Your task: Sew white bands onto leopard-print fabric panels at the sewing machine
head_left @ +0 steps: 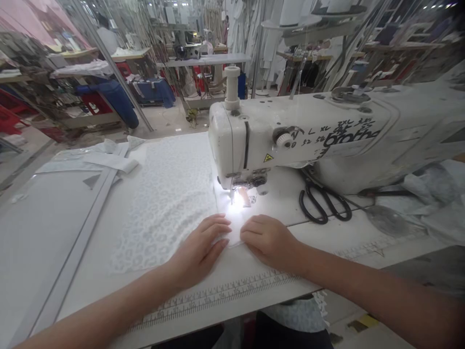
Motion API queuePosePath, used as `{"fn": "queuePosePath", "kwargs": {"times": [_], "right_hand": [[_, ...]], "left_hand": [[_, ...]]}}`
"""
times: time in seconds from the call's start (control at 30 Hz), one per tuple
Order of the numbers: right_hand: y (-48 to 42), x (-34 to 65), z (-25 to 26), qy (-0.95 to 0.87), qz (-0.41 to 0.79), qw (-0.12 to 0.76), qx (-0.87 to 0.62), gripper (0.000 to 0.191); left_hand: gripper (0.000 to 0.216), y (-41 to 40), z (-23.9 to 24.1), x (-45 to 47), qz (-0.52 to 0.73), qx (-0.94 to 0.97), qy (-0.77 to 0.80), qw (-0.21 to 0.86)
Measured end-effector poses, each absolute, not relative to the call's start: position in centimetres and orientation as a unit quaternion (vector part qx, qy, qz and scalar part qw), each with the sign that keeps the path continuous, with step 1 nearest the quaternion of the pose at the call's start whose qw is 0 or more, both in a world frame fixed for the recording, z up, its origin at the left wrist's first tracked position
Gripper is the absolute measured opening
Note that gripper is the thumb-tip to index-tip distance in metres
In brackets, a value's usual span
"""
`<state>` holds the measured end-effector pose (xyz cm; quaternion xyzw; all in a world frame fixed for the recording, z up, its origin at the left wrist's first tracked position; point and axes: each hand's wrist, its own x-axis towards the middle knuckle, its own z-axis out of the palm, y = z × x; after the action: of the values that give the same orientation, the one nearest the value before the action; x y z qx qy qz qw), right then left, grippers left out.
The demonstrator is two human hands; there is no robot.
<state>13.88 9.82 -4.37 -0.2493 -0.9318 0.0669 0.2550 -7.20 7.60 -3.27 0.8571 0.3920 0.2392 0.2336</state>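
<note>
A pale fabric piece with a grey leopard print (163,213) lies on the white table, its right edge running under the lit needle area of the sewing machine (254,131). My left hand (203,247) rests flat on that fabric in front of the needle, fingers stretched forward and thumb apart. Just to its right, my right hand (269,240) is closed, with curled fingers at the fabric's near right edge. The fingertips are partly hidden, and glare from the machine lamp washes out the cloth between both hands.
Black-handled scissors (323,203) lie right of the needle, beside the machine body. A printed ruler (218,293) runs along the table's front edge. Pale fabric strips (109,162) lie at the far left, and crumpled cloth (436,194) at the right. Other sewing stations stand behind.
</note>
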Motion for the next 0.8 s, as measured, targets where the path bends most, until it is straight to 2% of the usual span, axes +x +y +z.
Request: {"fn": "queuePosePath", "kwargs": {"times": [0.37,0.8], "right_hand": [[13.6,13.9,-5.3,-0.935,-0.015,0.258,-0.243,0.025],[14.3,13.9,-5.1,-0.919,-0.019,0.227,-0.322,0.027]], "left_hand": [[0.027,12.3,-3.1,-8.6,0.164,0.917,0.320,0.174],[0.024,15.2,-2.1,-8.7,0.162,0.915,0.332,0.161]]}}
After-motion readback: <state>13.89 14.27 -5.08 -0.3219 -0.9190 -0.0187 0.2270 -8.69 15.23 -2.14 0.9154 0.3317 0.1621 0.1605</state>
